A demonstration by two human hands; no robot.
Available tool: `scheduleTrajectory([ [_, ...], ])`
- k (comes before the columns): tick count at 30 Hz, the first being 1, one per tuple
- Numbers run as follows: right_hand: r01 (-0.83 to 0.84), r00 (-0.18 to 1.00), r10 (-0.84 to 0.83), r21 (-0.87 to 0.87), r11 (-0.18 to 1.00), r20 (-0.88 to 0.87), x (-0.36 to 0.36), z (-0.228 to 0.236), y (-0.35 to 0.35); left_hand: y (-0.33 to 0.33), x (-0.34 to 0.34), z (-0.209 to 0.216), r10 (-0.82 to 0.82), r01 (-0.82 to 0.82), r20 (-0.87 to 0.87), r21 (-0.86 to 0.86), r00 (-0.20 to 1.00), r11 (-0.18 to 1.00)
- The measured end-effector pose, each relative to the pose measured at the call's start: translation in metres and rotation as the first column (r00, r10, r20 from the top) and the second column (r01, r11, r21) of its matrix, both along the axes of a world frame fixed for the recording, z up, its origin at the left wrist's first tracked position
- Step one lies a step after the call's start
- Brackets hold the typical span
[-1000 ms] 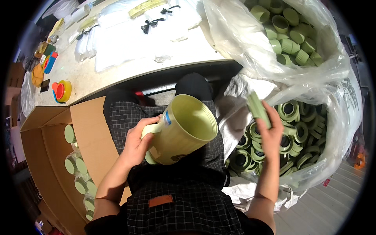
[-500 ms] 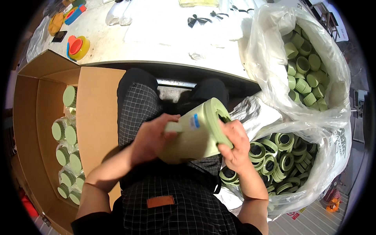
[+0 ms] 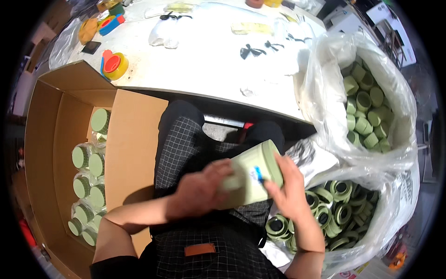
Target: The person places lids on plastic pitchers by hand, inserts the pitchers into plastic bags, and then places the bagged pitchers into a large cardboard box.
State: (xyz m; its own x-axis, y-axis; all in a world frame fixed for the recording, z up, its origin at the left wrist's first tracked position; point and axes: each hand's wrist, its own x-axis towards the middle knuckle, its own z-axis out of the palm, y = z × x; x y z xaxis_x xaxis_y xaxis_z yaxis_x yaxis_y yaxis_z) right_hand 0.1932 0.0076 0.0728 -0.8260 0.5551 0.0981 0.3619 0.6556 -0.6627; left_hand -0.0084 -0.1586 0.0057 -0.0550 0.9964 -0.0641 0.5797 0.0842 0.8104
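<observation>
A pale green cylindrical container (image 3: pixel 246 174) with a blue-marked label lies tilted over my lap, its rimmed end up and to the right. My right hand (image 3: pixel 291 188) grips that end, fingers behind the rim and thumb across the side near the label. At the lower left end, my left hand (image 3: pixel 197 189) is closed against the container, blurred by motion; its fingertips are partly lost in the smear. The inside of the container and its far side are hidden from view.
On my left stands an open cardboard box (image 3: pixel 134 139) with several wrapped green-topped containers (image 3: pixel 96 165). To my right, one plastic-lined bag holds green caps (image 3: pixel 364 100), another green rings with black centres (image 3: pixel 343 214). Ahead, a white table (image 3: pixel 209 60) carries tape rolls (image 3: pixel 115 66) and tied plastic bags (image 3: pixel 165 35).
The container has turned in my hands, so its open rim no longer faces up and its label shows more fully. My right thumb has shifted onto its side. The whole view has shifted slightly.
</observation>
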Motion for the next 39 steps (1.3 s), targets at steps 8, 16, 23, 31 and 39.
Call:
scheduleTrajectory([
  [8, 0.007, 0.994, -0.056, -0.445, 0.896, -0.096, 0.020, -0.026, 0.051, 0.041, -0.043, -0.010, 0.082, -0.117, 0.233, 0.140, 0.969, 0.983],
  [16, -0.135, 0.967, -0.056, -0.689, 0.712, -0.248, -0.018, -0.067, 0.070, 0.269, -0.176, -0.084, 0.396, -0.259, -0.309, 0.401, 0.865, 0.879],
  [23, -0.484, 0.764, -0.382, -0.853, 0.195, -0.520, -0.051, -0.130, 0.151, 0.271, -0.190, -0.117, 0.327, -0.311, -0.114, 0.143, 0.938, 0.940],
  [31, -0.282, 0.855, -0.355, -0.914, 0.293, -0.378, -0.090, -0.131, 0.136, 0.298, -0.205, -0.106, 0.521, -0.540, 0.145, 0.158, 0.841, 0.827],
  [39, 0.193, 0.790, -0.506, -0.643, 0.741, -0.346, -0.085, -0.138, 0.137, 0.241, -0.047, -0.055, 0.019, -0.131, 0.595, 0.146, 0.804, 0.981],
])
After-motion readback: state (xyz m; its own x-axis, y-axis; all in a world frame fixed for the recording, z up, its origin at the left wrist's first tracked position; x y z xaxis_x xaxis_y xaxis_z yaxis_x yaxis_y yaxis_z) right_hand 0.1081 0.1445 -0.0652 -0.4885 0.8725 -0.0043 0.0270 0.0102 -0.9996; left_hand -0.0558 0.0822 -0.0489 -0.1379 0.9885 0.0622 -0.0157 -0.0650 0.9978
